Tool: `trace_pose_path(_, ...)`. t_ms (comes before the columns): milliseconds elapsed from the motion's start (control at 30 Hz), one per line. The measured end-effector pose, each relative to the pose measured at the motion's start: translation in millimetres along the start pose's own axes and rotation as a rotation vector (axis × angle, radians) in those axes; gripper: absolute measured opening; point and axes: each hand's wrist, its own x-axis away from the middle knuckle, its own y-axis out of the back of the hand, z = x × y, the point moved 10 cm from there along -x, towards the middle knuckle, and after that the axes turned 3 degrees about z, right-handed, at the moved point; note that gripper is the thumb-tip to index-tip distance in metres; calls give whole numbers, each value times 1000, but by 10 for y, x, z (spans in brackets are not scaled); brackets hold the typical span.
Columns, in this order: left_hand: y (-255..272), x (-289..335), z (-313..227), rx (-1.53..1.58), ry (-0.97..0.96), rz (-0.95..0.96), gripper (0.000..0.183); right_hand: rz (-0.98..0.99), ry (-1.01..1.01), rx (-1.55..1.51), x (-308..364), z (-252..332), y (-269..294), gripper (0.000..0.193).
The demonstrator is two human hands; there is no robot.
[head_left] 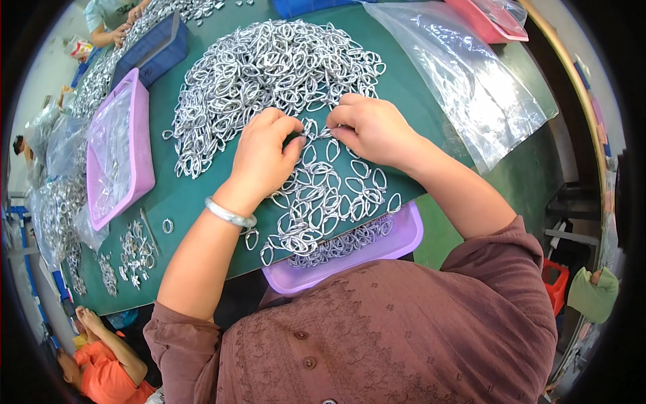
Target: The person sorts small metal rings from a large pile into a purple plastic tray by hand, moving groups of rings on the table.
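A big heap of silvery pointed-oval metal rings (269, 64) covers the far middle of the green table. At its near edge my left hand (264, 151) is closed, thumb and forefinger pinching at a metal ring (309, 128). Facing it, my right hand (377, 129) is closed too, with its fingertips on another ring (326, 133). The fingers partly hide both rings. Between my forearms lies a looser spread of rings (316, 195), reaching the table's front edge. Under that edge, a purple basket (279, 281) holds more rings.
A purple tray (145, 151) lined with clear plastic and a blue bin (158, 60) stand left. Small metal parts (136, 252) lie near them. A clear plastic bag (471, 87) and a pink tray (481, 23) are at right. Other people (111, 367) sit at the left.
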Motion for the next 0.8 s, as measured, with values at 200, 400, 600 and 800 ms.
trace_pose_path(200, 5, 7, -33, -11, -55, -33, 8, 93, 43, -139, 133, 46, -6, 6)
trace_pose_path(400, 150, 79, -51, -8, -82, -152, 5, 257, 157, -138, 265, 175, 13, 7)
trace_pose_path(600, 27, 152, -241, 161, -203, 137, 12, 54, 10, -13, 220, -30, 158, 20)
trace_pose_path(800, -9, 184, -281, 89, -159, 109, 32, 73, 170, 77, 230, 170, 23, 24)
